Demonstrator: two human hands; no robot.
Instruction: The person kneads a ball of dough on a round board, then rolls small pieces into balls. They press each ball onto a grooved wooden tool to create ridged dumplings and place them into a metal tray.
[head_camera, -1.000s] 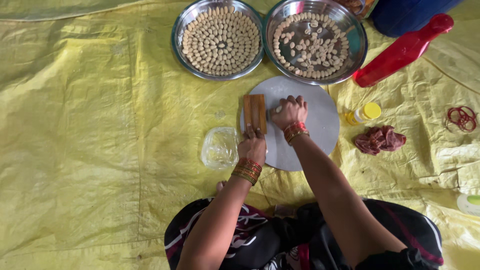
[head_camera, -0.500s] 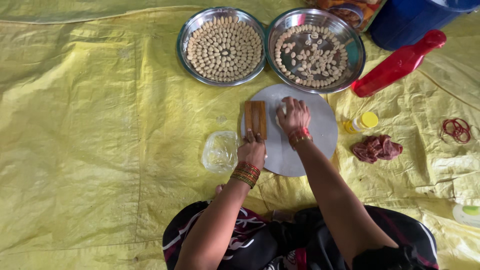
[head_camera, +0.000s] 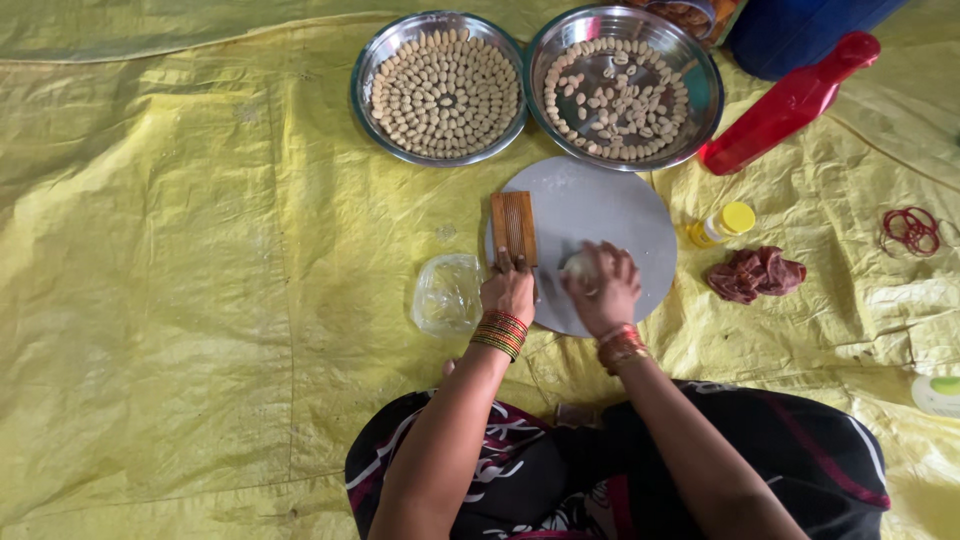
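Yellow sheet; dough (head_camera: 580, 264) under right hand (head_camera: 603, 292).

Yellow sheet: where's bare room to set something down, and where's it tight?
Free: the yellow sheet left of the clear plastic tub, and below the left steel tray. Crowded: right of the round board, among red bottle, small yellow-capped bottle and maroon cloth.

Bare yellow sheet (head_camera: 180, 300) lies left; steel plates (head_camera: 440, 90) and red bottle (head_camera: 790, 100) crowd ahead.
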